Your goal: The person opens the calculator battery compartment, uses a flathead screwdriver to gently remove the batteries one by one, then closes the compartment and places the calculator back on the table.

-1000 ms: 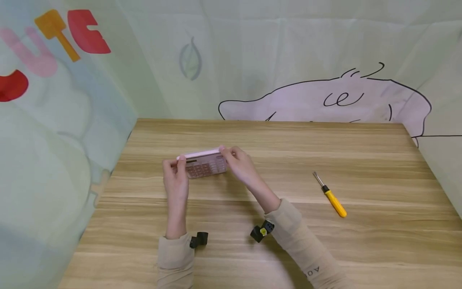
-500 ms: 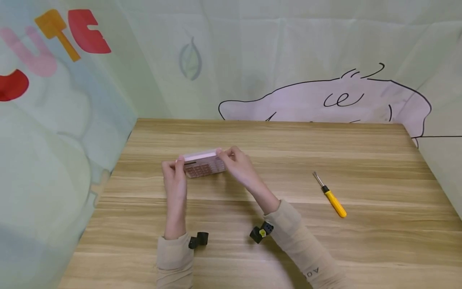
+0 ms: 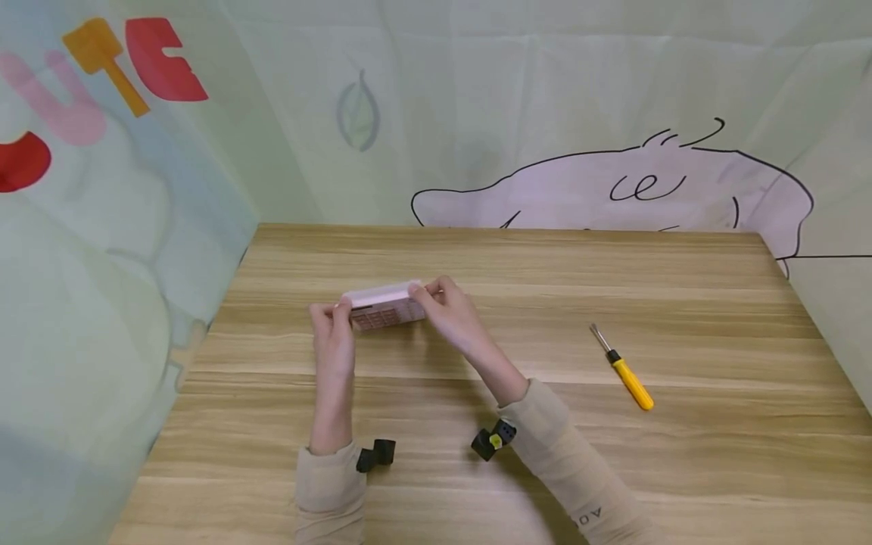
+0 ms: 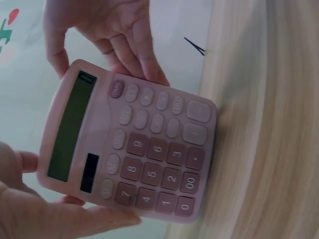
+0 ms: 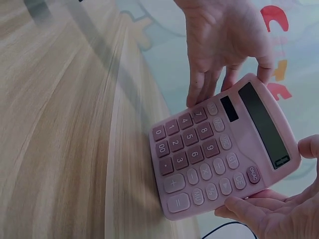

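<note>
A pink calculator stands tilted up on its lower edge, its keys facing the person. Both wrist views show its dark display and rows of number keys. My left hand grips its left side near the top corner, the thumb in front. On the opposite side, my right hand holds the upper right corner between thumb and fingers. The calculator's back is hidden from every view. Its lower edge looks close to or touching the table.
A screwdriver with a yellow handle lies on the wooden table, right of the right arm. Behind the table hangs a pale printed cloth. Small black cameras sit at both wrists.
The calculator has tipped a little more upright, showing more of its top edge and less of its key face. Both hands keep hold of it and have shifted only slightly.
</note>
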{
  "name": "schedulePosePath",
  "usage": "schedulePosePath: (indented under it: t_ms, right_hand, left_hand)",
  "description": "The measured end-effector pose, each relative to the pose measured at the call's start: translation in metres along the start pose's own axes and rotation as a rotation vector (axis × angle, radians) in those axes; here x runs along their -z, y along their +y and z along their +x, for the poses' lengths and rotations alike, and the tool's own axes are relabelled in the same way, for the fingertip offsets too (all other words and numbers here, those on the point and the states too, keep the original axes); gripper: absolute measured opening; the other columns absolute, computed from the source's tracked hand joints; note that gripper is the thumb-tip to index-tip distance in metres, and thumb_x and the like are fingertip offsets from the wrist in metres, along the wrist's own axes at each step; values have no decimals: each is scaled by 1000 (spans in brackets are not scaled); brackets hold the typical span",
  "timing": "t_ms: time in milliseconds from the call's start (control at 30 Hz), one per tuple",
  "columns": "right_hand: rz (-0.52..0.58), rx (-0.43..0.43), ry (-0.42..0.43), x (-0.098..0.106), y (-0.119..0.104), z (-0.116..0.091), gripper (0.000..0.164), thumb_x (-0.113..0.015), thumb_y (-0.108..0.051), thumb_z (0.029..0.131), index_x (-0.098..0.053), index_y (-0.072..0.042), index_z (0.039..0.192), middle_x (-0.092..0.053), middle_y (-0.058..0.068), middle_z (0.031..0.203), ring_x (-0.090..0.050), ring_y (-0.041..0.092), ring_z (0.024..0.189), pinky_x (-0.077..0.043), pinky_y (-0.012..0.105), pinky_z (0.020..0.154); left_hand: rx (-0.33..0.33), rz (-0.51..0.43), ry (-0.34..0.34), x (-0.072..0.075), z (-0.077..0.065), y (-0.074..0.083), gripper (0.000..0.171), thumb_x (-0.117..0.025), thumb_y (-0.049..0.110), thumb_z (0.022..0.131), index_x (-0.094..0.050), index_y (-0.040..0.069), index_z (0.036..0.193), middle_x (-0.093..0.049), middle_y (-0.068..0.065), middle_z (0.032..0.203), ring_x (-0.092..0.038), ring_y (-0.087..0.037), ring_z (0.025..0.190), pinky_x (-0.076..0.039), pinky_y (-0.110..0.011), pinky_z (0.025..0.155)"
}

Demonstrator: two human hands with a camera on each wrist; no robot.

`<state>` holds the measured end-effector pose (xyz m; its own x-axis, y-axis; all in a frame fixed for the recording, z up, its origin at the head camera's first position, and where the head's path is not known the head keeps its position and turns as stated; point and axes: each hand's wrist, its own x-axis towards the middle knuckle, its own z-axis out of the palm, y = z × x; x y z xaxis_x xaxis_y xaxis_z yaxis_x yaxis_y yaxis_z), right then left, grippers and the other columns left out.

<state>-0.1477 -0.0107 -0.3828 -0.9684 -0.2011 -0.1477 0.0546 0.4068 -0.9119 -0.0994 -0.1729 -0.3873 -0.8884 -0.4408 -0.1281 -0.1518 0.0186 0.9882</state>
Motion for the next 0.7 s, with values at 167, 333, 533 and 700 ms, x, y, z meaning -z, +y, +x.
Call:
schedulePosePath:
  t_ms: [167,333,533,700]
  right_hand:
    - [29,-5,3,-1,0,-1,46,-52,-47,94,-58,-5,111,-67,17,117,-62,26,105,-51,35,82]
    - [49,-13,6,-2,0,-1,45,-52,-46,94,-58,-4,111,-65,18,120,-61,25,107,-51,33,81]
    - [37,-24,21,-3,-1,0,41,-54,-43,93,-58,-6,110,-65,16,114,-59,23,97,-46,28,74]
    - [88,-16,-2,-5,0,1,46,-55,-36,94,-54,-2,125,-62,20,128,-61,25,117,-51,35,96]
  left_hand:
    - [64,-14,-30,0,-1,4,17,-39,28,101,-32,13,98,-35,-5,100,-36,-23,102,-30,-28,86]
    - [123,-72,-48,0,-2,7,19,-36,28,102,-28,11,103,-31,-5,110,-34,-21,108,-32,-31,97]
    - [152,-85,-9,-2,-3,8,21,-37,25,100,-28,8,105,-30,-8,111,-33,-23,110,-31,-32,100]
    - [146,-48,-90,-1,-4,7,52,-34,27,100,-16,0,140,-24,-23,147,-25,-26,137,-21,-37,117]
